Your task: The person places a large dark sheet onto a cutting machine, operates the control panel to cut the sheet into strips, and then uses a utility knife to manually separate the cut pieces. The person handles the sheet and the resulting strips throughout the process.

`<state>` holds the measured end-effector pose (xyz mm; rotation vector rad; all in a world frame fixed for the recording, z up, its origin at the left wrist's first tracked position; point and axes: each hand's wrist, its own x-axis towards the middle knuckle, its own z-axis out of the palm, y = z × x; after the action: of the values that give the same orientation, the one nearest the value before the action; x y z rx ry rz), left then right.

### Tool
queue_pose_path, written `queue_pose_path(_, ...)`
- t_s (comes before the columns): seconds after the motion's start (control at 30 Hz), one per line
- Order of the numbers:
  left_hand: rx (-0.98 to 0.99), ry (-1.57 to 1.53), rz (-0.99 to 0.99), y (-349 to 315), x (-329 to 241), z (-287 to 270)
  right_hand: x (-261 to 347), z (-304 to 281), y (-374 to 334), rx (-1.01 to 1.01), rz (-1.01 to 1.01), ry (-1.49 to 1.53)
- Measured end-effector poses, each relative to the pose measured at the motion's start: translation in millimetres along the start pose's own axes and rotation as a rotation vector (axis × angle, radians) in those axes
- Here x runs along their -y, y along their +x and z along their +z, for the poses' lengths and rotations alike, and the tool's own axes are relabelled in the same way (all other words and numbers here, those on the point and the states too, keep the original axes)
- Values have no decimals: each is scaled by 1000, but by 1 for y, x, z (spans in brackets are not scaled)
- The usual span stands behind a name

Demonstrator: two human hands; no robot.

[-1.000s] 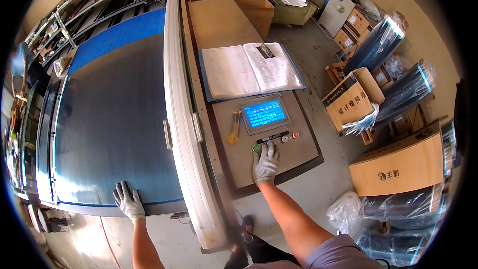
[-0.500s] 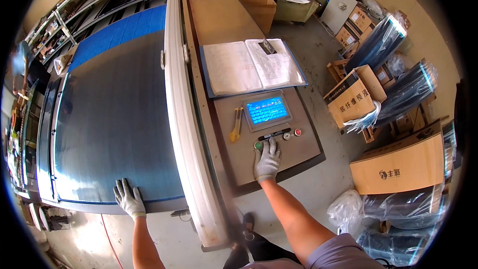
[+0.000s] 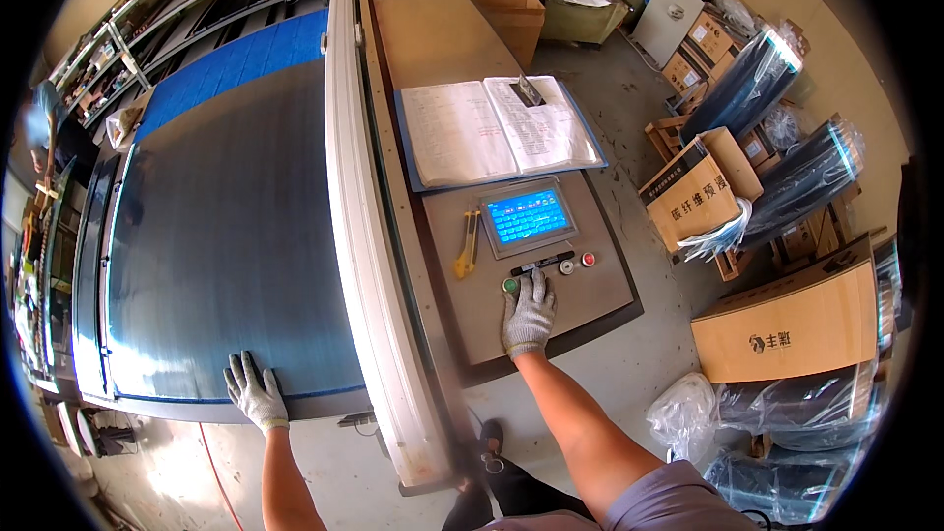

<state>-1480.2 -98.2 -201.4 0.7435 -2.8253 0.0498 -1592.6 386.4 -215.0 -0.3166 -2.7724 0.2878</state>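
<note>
My left hand (image 3: pixel 257 395), in a pale knitted glove, lies flat with fingers apart on the front edge of a dark, smooth sheet (image 3: pixel 226 236) spread over a long bed. My right hand (image 3: pixel 529 315), in a matching glove, rests on a brown control panel (image 3: pixel 590 300). Its fingers are stretched out and hold nothing; the fingertips reach a black marker (image 3: pixel 543 265), with a green button (image 3: pixel 510 286) beside the thumb side. Just beyond are a silver knob (image 3: pixel 566 267) and a red button (image 3: pixel 588 260). Above them a blue-lit touchscreen (image 3: pixel 529 217) is on.
A white beam (image 3: pixel 359 187) crosses the bed, carrying small metal fittings (image 3: pixel 324 43). A yellow cutter (image 3: pixel 467 248) and an open binder (image 3: pixel 501 133) lie on the panel. Cartons (image 3: pixel 787 324) and plastic-wrapped dark rolls (image 3: pixel 742 84) stand at right. A person (image 3: pixel 69 138) is at far left.
The metal fittings on the white beam have slid away from me toward its far end. Both my hands stay in the same places.
</note>
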Motion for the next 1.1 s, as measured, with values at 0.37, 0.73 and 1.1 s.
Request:
queue_pose_path(0.37,-6,-15,1,0,-3,-3,-3,3,-1,-16,-9,-9)
queue_pose_path(0.73,-6,-19,7,-1,-1,1,-7,10,-3,-17,-13,-40)
queue_pose_path(1.1,-19,-10,18,-1,-2,1,-4,6,-1,-15,9,5)
